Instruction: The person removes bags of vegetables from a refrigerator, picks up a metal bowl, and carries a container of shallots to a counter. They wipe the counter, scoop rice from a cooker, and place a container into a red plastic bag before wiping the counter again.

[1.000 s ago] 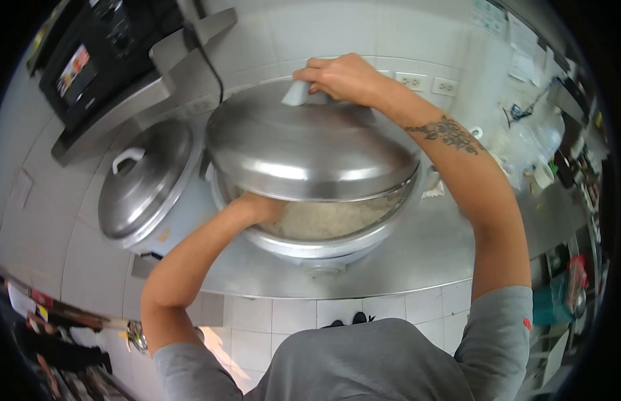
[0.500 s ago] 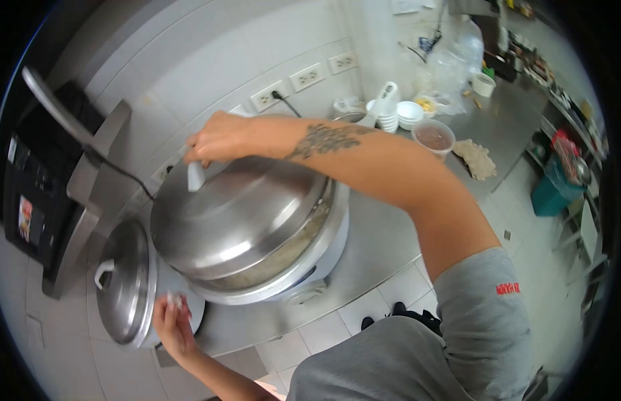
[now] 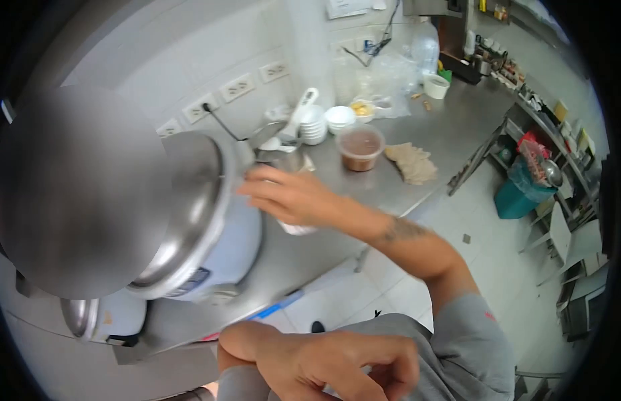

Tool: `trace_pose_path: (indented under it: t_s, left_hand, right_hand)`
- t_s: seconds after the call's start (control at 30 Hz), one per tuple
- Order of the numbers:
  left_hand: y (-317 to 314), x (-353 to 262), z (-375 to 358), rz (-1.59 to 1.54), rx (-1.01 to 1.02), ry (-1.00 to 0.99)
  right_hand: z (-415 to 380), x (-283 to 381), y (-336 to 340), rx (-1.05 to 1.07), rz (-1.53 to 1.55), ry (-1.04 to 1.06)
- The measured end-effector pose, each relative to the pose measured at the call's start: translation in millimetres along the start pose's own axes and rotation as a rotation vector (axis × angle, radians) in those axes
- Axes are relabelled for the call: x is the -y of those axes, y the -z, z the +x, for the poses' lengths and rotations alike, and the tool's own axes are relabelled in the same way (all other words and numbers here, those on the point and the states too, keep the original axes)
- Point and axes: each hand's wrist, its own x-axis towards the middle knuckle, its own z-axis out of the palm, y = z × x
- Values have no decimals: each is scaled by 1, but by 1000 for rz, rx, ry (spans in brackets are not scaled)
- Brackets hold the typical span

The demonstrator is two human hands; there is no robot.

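— Looking down from the head view: where's the right hand [image 3: 294, 197]?

— Near centre, stretched toward 9 o'clock, fingers [image 3: 257, 190] spread wide and blurred. It holds nothing I can make out. It sits just beside the rice cooker [image 3: 220, 234], about level with the lid [image 3: 190, 200], over something white I can't identify.

— Lid on?

— Yes, the steel lid lies on the big white cooker at 9 o'clock. A grey blurred disc covers much of that side, so I can't see the lid's far half.

— Left hand [image 3: 324, 364]?

— At 6 o'clock, close to the lens, fingers loosely curled inward. I see nothing in it, well apart from the cooker.

— Around it?

— Steel worktop [image 3: 451, 127] running toward 1 o'clock. Tub of brown sauce [image 3: 360, 147] at 12, stacked white bowls [image 3: 315, 127] just left of it, a beige cloth [image 3: 411, 162] just right. A second, smaller cooker [image 3: 100, 314] shows at 8 o'clock. Wall sockets [image 3: 237, 87] at 11.
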Motion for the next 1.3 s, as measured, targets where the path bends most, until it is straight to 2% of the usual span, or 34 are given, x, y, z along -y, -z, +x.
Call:
trace_pose_path:
  t_s: [0.03,0.07,0.1,0.13,0.17,0.2,0.23,0.3,0.33,0.4,0.47,0.5,0.57,0.63,0.7,0.77,0.8,0.83,0.9,0.97,1.07,1.17,1.3]
  left_hand:
    - [1,26,18,51,46,-72]
    - [2,49,43,106,73,-111]
    - [2,72,69,159,98,-150]
    - [2,94,96,211,122,-192]
    - [9,90,125,311,159,-177]
    - [8,111,139,240,41,-193]
    - [8,134,153,170,-76,-216]
    - [21,160,196,97,-28,-139]
    - [27,173,216,62,-5,-102]
    - [34,210,256,-103,134,-180]
    - [49,247,295,-199,259,-238]
    - [57,266,312,-224,306,-255]
    - [73,290,340,-198,283,-256]
    - [96,300,368,-108,202,-254]
    - [123,327,396,-101,196,-288]
    - [154,354,427,-90,210,-303]
    - [171,364,441,-63,207,-278]
    - [190,375,460,-50,235,-286]
    - [230,401,506,-38,324,-342]
    - [259,433,558,-99,426,-442]
    - [277,483,626,-279,504,-536]
    - [280,530,672,-407,458,-600]
    - [294,604,743,-347,414,-784]
  right_hand:
    - [-53,-9,24,-36,89,-108]
    - [-178,-34,66,-2,14,-438]
    - [-259,-52,81,-43,-48,-556]
    - [-340,-54,98,-110,-60,-827]
    - [-423,-52,119,-95,-87,-1135]
    - [-493,-35,138,-302,-152,-1290]
    - [-550,-17,166,-280,-231,-1556]
    - [-622,28,220,-460,-282,-1809]
    - [-653,44,241,-516,-345,-1784]
    - [-686,44,279,-641,-364,-1861]
    - [-702,18,301,-822,-361,-1847]
    - [-711,-3,310,-785,-424,-1803]
    - [-678,-48,324,-831,-393,-1795]
    - [-706,-103,315,-802,-378,-1741]
    - [-689,-132,321,-704,-275,-1947]
    - [-718,-157,320,-670,-162,-2043]
    - [-749,-163,318,-743,-47,-1943]
    - [-810,-176,304,-367,-364,-1679]
    - [-771,-176,351,-851,-77,-1858]
    - [-785,-191,380,-1180,93,-1955]
    - [-758,-205,451,-1396,-147,-1874]
    - [-798,-226,488,-1543,-180,-1948]
    - [-856,-281,561,-1632,-362,-1919]
